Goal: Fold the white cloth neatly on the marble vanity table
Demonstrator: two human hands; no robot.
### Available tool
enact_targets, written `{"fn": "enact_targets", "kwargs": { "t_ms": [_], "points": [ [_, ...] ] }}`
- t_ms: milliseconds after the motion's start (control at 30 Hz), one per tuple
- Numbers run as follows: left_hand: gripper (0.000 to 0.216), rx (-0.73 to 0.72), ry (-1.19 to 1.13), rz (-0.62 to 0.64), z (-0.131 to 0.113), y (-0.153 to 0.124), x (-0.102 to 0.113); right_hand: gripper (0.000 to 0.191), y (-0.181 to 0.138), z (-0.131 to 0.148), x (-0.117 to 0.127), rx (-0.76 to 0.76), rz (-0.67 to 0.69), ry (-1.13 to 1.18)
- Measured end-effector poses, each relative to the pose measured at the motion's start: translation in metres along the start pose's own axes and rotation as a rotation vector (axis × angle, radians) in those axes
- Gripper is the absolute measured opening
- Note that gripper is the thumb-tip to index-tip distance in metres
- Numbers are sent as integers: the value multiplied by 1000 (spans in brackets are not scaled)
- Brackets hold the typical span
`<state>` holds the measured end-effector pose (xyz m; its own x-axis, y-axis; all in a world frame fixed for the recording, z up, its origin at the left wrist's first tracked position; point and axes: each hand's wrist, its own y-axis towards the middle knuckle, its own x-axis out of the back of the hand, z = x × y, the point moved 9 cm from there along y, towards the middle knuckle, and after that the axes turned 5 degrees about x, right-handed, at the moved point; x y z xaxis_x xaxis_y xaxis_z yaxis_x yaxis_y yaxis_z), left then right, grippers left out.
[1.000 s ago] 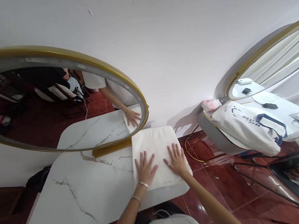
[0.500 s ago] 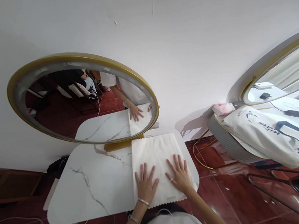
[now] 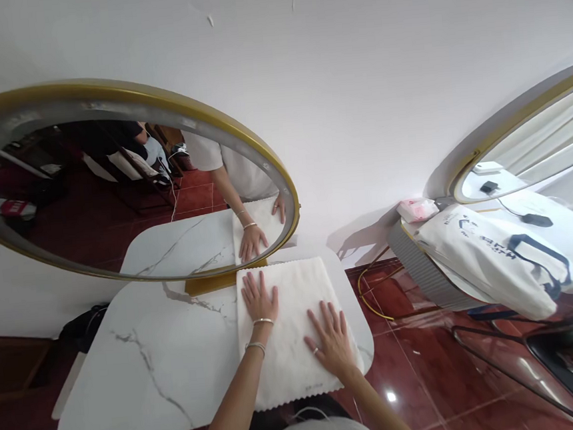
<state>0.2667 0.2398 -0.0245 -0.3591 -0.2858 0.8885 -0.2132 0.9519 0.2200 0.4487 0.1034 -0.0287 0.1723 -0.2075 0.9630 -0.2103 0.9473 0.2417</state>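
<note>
A white cloth (image 3: 293,348) with scalloped edges lies flat on the right part of a white marbled table (image 3: 179,358), its near edge reaching the table's front. My left hand (image 3: 259,296) rests palm down near the cloth's far left corner, fingers spread, two bracelets on the wrist. Flat on the right side of the cloth is my right hand (image 3: 331,338), fingers apart, with a ring on one finger. Neither hand grips anything. Small faint print shows at the cloth's near edge.
Behind the table, an oval gold-framed mirror (image 3: 260,140) reflects my arm and a seated person. To the right stands a second table bearing a white tote bag (image 3: 491,257), a pink tissue pack (image 3: 417,209) and a black adapter (image 3: 536,220). A black chair (image 3: 570,364) sits at lower right.
My left hand has slid away from me across the cloth to its far left corner. My right hand stays nearly in place on the cloth. The view has shifted slightly.
</note>
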Motion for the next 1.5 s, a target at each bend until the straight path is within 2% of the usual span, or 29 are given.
{"fn": "enact_targets", "kwargs": {
  "t_ms": [167, 400, 467, 533, 567, 667, 733, 800, 900, 967, 1067, 1233, 1367, 1500],
  "points": [
    [62, 57, 42, -29, 48, 2, 20, 78, 6, 41, -5, 129, 82, 95],
    [64, 128, 113, -42, 144, 19, 65, 80, 32, 129, -24, 195, 233, 232],
    [64, 143, 121, -61, 163, 24, 73, 80, 38, 150, -24, 195, 260, 256],
    [60, 97, 95, -75, 162, 28, 73, 78, 43, 161, -22, 176, 260, 265],
    [57, 22, 67, -51, 150, 30, 68, 77, 44, 164, -21, 167, 254, 265],
    [55, -325, -15, 151, 82, 22, 34, 75, 42, 163, -24, 137, 224, 243],
    [52, -471, -16, 251, 36, 11, 13, 74, 35, 154, -27, 89, 190, 206],
    [52, -502, 6, 263, 5, 4, 0, 70, 25, 142, -29, 26, 149, 155],
    [55, -498, 15, 242, -15, -1, -6, 65, 11, 132, -30, -25, 123, 99],
    [56, -500, 7, 240, -13, -2, -4, 69, 5, 135, -32, -22, 148, 95],
    [58, -500, 0, 240, 9, 2, 4, 82, 4, 155, -38, 26, 214, 137],
    [57, -486, 36, 224, 73, 15, 31, 91, 17, 219, -44, 142, 320, 257],
    [58, -480, 70, 219, 126, 28, 52, 91, 31, 276, -45, 185, 335, 299],
    [57, -505, 92, 234, 151, 33, 61, 91, 40, 307, -49, 137, 317, 292]
  ]
}}
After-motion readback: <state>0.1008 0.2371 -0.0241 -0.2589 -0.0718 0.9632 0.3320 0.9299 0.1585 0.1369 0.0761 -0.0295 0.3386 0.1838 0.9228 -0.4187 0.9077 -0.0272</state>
